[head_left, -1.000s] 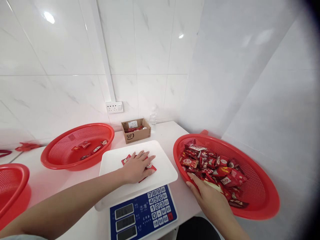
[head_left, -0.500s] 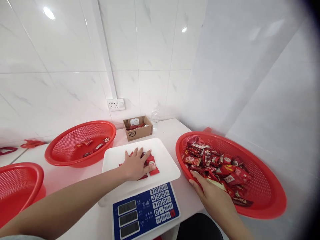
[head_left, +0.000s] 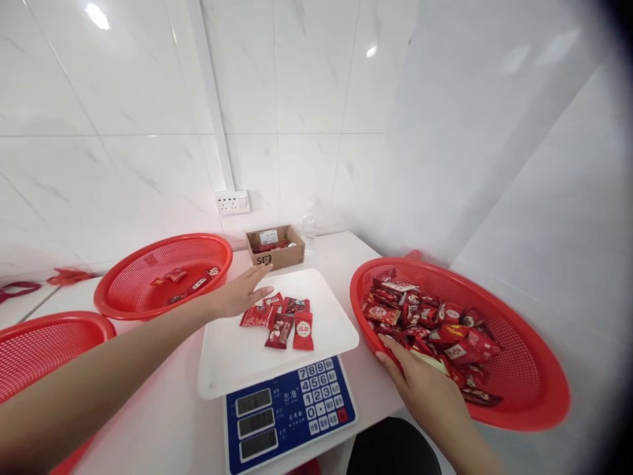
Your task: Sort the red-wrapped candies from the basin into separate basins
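Observation:
Several red snack packets (head_left: 283,320) lie on the white tray (head_left: 237,356) of a blue-faced scale (head_left: 289,412). My left hand (head_left: 241,292) hovers just left of them, fingers stretched out flat, holding nothing. My right hand (head_left: 420,382) rests over the near rim of the right red basket (head_left: 534,389), which is full of red packets (head_left: 430,330). Its fingers curl down among the packets; what they grip, if anything, is hidden.
A red basket (head_left: 148,297) with a few packets stands at the back left, another red basket (head_left: 30,343) at the near left. A small cardboard box (head_left: 277,245) and a clear bottle (head_left: 310,227) sit by the tiled wall. A dark stool (head_left: 390,452) shows below the table edge.
My left hand has lifted off the packets on the scale tray and drawn back to the left, leaving them uncovered. My right hand has stayed at the right basket's rim.

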The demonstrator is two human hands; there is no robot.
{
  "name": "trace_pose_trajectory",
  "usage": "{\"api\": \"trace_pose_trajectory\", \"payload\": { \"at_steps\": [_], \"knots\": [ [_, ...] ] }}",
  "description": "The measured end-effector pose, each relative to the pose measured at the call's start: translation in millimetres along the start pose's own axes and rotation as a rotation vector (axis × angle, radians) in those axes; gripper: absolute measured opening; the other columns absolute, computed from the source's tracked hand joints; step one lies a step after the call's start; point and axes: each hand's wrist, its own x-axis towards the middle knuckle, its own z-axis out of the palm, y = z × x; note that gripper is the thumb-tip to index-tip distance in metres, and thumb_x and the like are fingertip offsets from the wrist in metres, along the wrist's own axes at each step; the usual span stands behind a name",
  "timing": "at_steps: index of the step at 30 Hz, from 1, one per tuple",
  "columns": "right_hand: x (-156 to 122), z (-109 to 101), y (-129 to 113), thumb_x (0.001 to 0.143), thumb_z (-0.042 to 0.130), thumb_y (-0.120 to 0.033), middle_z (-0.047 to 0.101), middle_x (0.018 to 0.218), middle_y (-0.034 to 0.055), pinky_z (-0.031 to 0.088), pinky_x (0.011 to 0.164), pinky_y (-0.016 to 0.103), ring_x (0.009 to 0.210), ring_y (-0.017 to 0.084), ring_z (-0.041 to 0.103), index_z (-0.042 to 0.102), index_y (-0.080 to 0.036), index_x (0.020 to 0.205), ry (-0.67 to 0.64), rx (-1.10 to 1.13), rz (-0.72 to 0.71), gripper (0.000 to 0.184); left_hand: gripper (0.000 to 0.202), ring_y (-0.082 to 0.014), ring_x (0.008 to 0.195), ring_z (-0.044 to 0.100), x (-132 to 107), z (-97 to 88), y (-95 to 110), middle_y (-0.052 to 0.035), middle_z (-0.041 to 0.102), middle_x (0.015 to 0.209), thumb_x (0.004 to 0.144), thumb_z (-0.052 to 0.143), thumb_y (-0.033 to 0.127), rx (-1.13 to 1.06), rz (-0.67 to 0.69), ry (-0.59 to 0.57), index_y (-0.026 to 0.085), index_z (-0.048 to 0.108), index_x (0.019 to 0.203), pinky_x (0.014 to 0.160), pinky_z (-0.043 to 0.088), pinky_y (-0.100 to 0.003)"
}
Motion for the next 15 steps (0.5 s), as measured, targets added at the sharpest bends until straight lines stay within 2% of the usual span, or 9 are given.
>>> {"api": "trace_pose_trajectory", "payload": {
  "at_steps": [4,7,11,15],
  "knots": [
    [2,3,3,0.091,0.022,-0.045,0.063,0.118,0.0074,0.048,0.072,0.038,0.103,0.027,0.059,0.048,-0.026,0.130,0.001,-0.003,-0.020,0.050,0.069,-0.0243,0.139,0.012,-19,9.2,-18,-0.0072,0.015,0.152,0.086,0.027,0.060,0.061,-0.036,-0.075,0.023,0.019,0.144,0.111,0.016,-0.043],
    [3,4,4,0.091,0.022,-0.047,0.063,0.117,0.0071,0.048,0.072,0.038,0.102,0.027,0.060,0.048,-0.027,0.130,0.003,0.001,-0.023,0.050,0.068,-0.0263,0.139,0.008,-24,22.5,-26,-0.0061,0.015,0.152,0.085,0.030,0.063,0.086,0.028,-0.111,0.027,0.024,0.143,0.111,0.013,-0.047],
    [2,2,2,0.091,0.023,-0.046,0.063,0.118,0.0075,0.048,0.072,0.038,0.103,0.027,0.060,0.049,-0.027,0.129,0.001,0.004,-0.010,0.049,0.069,-0.0279,0.139,0.009,-23,33.8,-22,-0.0089,0.018,0.151,0.085,0.032,0.063,0.090,0.065,-0.087,0.025,0.026,0.142,0.110,0.014,-0.049],
    [1,-3,-3,0.092,0.023,-0.044,0.063,0.118,0.0079,0.047,0.073,0.038,0.103,0.027,0.059,0.048,-0.027,0.130,-0.028,-0.009,0.013,0.048,0.071,-0.0269,0.139,0.006,-24,27.3,-16,-0.0081,0.012,0.152,0.086,0.029,0.062,0.112,0.026,-0.059,0.023,0.018,0.144,0.110,0.014,-0.049]
  ]
}}
